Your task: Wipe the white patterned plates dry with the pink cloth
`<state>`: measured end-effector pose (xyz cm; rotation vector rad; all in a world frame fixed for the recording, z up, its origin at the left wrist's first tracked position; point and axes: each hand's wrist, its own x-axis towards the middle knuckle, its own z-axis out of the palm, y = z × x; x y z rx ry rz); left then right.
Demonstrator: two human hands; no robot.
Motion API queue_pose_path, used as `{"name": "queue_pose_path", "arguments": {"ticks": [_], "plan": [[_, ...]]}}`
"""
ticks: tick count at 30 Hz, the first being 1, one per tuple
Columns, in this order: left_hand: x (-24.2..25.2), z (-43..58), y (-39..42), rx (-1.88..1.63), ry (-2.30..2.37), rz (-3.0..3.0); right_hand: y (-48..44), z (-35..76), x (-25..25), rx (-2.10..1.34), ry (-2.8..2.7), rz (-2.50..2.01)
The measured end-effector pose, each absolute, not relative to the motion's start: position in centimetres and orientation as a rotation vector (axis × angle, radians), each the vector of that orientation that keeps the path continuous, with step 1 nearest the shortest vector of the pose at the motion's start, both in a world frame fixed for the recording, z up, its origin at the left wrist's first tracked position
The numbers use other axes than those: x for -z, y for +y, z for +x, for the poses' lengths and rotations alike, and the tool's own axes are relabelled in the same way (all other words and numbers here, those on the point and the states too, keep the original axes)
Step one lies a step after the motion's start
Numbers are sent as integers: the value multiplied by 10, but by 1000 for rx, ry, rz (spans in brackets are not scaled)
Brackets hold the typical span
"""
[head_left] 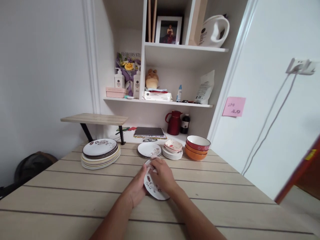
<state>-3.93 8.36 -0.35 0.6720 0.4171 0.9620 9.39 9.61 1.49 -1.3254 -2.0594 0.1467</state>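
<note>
A white plate (153, 189) with a dark rim and a brown floral print is tilted just above the wooden table (215, 190). My left hand (137, 188) grips its left edge. Against its upper face my right hand (162, 173) presses a pale cloth (149, 167), fingers closed around it. Part of the cloth and the plate's upper right side are hidden by that hand. Just beyond lies a similar plate (149, 149), with a stack of small white dishes (172, 154) to its right.
At the left stands a stack of large plates (100, 148) beside a raised wooden shelf (95, 119). Nested bowls (197, 154), red and orange, sit at the back right. Behind are eyeglasses (150, 140), a closed laptop (149, 131), a red jug (174, 123) and a dark bottle (185, 124).
</note>
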Motion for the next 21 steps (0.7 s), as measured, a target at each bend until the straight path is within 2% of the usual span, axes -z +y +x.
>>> {"name": "queue_pose_path", "arguments": {"ticks": [9,13,17,21], "plan": [[-4,-42,80,-946,507,628,68,111,-32,-546,-2417,-1090],[-6,-41,79,-940,498,622,78,131,-32,-553,-2460,-1200],[-6,-41,80,-952,522,634,86,145,-27,-469,-2181,-1573],[-7,-40,79,-988,583,648,90,147,-25,-396,-1955,-1630]]}}
